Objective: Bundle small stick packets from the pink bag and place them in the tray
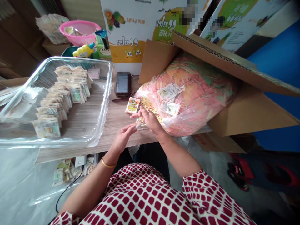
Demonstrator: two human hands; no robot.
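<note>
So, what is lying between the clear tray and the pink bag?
In the head view, a dark strapped case and a fruit-printed packet; nearer the person, the left hand and right hand.

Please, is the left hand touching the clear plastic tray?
Apart. The head view shows bare tabletop between the left hand and the clear plastic tray.

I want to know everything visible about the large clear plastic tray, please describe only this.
The large clear plastic tray is open, shiny and see-through, with rounded corners and a raised rim. It sits upright on the wood-grain table, and its left part is cut off by the picture edge. Many small pale packets stand in it in tight, slanting rows, with bare floor beside them. The left hand and right hand do not touch it.
</note>
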